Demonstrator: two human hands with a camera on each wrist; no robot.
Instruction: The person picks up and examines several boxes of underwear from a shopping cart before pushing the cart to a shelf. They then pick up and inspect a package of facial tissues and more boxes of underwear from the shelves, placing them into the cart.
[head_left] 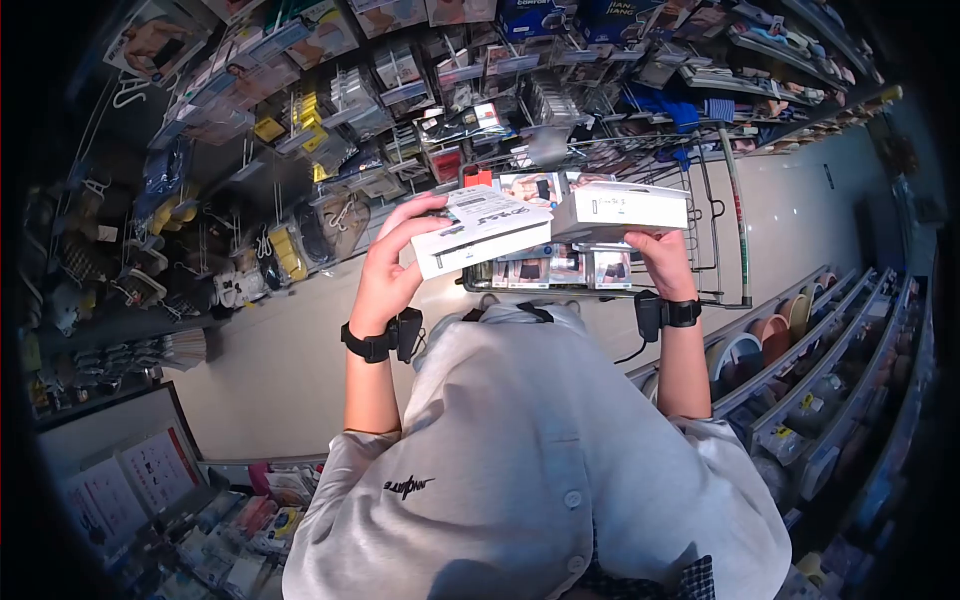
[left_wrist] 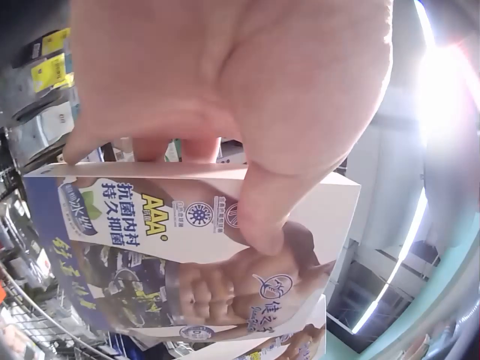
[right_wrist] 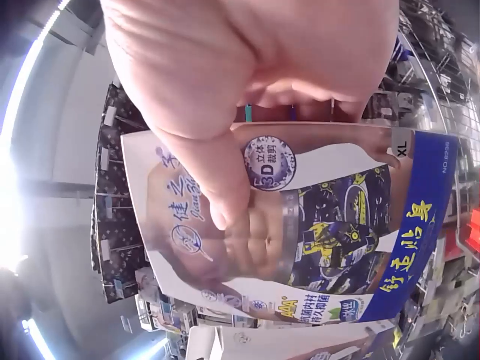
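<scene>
Two flat underwear boxes held up side by side above a wire shopping cart (head_left: 715,215) in a shop aisle. The left hand (head_left: 390,265) grips the left box (head_left: 480,232) at its near end, fingers wrapped over the top and thumb (left_wrist: 262,217) pressed on the printed underside; the box extends away from the palm, its long axis running out toward the cart and tilted slightly. The right hand (head_left: 662,255) grips the right box (head_left: 625,207) from below in the same way, thumb (right_wrist: 217,187) across the printed face, long axis level and pointing toward the other box. The inner ends of the two boxes meet or overlap between the hands; which, cannot be told. More such boxes (head_left: 560,268) lie in the cart directly beneath, nearer the right hand
</scene>
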